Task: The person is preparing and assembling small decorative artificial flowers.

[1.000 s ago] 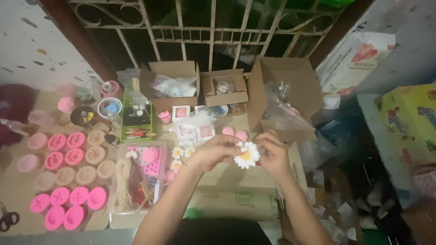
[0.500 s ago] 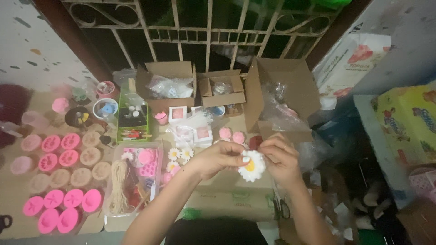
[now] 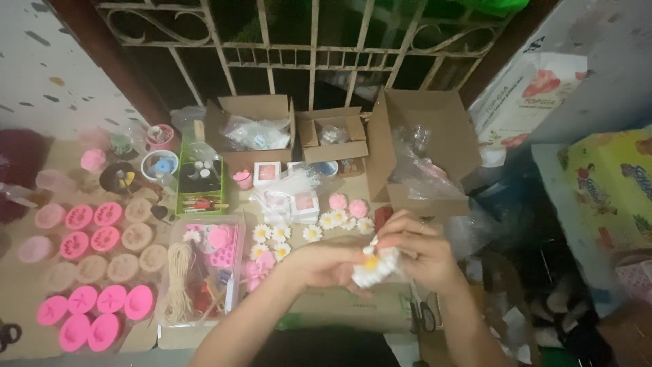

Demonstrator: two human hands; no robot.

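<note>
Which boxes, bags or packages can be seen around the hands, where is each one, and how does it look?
Three brown cardboard boxes, open, in a row below the metal gate.
White bag with red picture, upper right, leaning.
Yellow-green printed package, far right.
Clear plastic tray, left of the hands, holding twine.

Both forearms are bare, with no sleeve reaching into view on either. The right hand (image 3: pixel 418 255) wears 1 thin ring on a finger (small and hard to make out), while the left hand (image 3: pixel 326 264) wears nothing visible.
</note>
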